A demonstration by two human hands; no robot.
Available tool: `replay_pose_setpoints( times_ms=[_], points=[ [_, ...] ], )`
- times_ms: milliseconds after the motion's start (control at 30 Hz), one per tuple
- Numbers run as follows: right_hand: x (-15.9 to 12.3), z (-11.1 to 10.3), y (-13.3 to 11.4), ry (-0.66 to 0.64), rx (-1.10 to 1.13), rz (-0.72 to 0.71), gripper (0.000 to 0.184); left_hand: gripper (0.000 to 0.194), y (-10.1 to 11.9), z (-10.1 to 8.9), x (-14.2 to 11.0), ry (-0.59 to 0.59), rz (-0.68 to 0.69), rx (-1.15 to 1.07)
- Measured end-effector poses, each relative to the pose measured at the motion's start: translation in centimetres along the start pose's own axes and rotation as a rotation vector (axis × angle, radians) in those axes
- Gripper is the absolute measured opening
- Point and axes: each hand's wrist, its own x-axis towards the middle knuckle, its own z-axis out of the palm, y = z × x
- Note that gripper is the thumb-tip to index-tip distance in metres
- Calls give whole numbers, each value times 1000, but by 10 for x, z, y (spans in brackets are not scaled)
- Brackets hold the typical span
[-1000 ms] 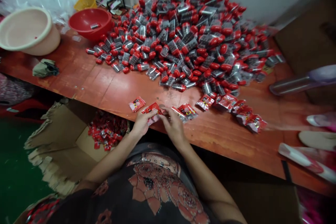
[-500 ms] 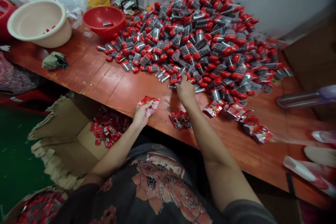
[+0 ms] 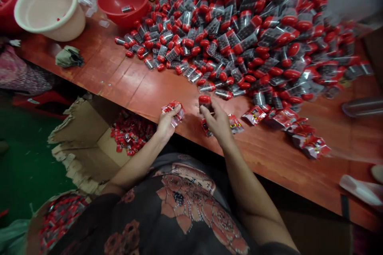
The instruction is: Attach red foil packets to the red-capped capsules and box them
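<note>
My left hand (image 3: 168,122) is closed on a small red printed packet (image 3: 178,116) above the table's front edge. To its right, my right hand (image 3: 219,121) grips a small clear container with a red cap (image 3: 205,101), its cap pointing away from me. Beneath and beside the right hand lie a few red printed packets (image 3: 235,124). Beyond both hands spreads a big heap of red-capped clear containers (image 3: 239,44) with dark contents. Further red packets (image 3: 283,118) lie in a row at the heap's right front.
A cream basin (image 3: 48,28) and a red bowl (image 3: 125,14) stand at the back left. A crumpled cloth (image 3: 69,56) lies near them. Below the table edge, an open cardboard box (image 3: 80,127) holds many red packets. Clear plastic scoops (image 3: 359,188) rest at the right.
My right hand has drawn back from the heap toward me, now with a red-capped container in it. My left hand keeps its packet. The camera view has shifted.
</note>
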Motion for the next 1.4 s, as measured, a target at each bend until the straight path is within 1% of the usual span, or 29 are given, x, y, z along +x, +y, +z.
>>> replay_pose_setpoints(
  times_ms=[67, 100, 167, 267, 400, 467, 567, 733, 933, 1100, 1267, 1400],
  points=[
    [-27, 6, -6, -49, 146, 7, 35, 28, -3, 1, 0, -2, -2, -31],
    [-39, 9, -7, -52, 211, 23, 37, 28, -4, 2, -1, -3, -6, -48],
    [-56, 15, -8, -20, 291, 42, 42, 28, -7, 4, -2, 2, -12, -72],
    [-68, 21, -5, 60, 278, -8, 40, 27, -11, 10, -6, 21, -2, -78],
    [-68, 22, -1, 109, 180, -80, 37, 27, -14, 16, -13, -7, 3, -61],
    [-67, 22, 1, 122, 154, -79, 37, 30, -16, 18, -17, -35, 17, -32],
    [-69, 23, 2, 126, 140, -51, 38, 36, -18, 18, -21, -61, 72, 14],
    [-71, 23, 3, 93, 269, 9, 35, 39, -20, 18, -24, -90, 161, 54],
    [-70, 16, -1, 72, 372, 43, 33, 36, -19, 19, -28, -100, 201, 93],
    [-71, 16, -1, 74, 414, 93, 33, 34, -17, 22, -31, -113, 232, 92],
    [-71, 17, -2, 78, 448, 84, 32, 34, -15, 24, -36, -117, 229, 124],
    [-69, 17, -2, 87, 479, 106, 32, 35, -12, 22, -39, -123, 211, 179]
  ],
)
